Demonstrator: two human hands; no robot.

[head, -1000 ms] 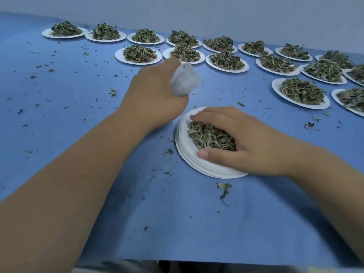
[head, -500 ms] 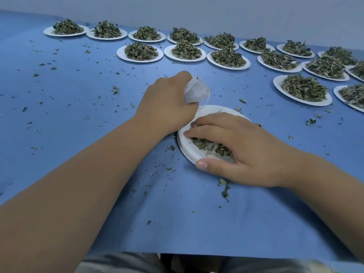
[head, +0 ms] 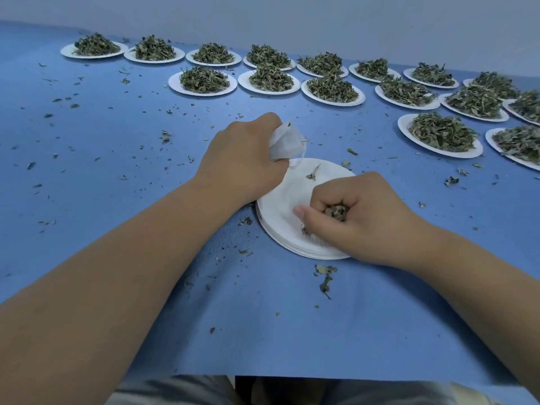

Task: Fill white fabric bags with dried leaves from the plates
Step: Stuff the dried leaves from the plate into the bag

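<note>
Fisted right hand (head: 368, 220) clutches dried leaves (head: 336, 213).

Crumpled white fabric bag (head: 285, 144) at far rim of near-bare plate stack (head: 277, 211); leaf-heaped plates (head: 174, 83) beyond.

Heaped plates (head: 202, 82) crowd the far and right side of the surface (head: 263, 331); the near and left stretches carry only leaf crumbs (head: 325, 277).

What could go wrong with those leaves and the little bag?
The right hand grips a fistful of dried leaves; bits could spill onto the blue table before reaching the white bag. The left hand holds the bag bunched, so its mouth may be hard to hit.
</note>
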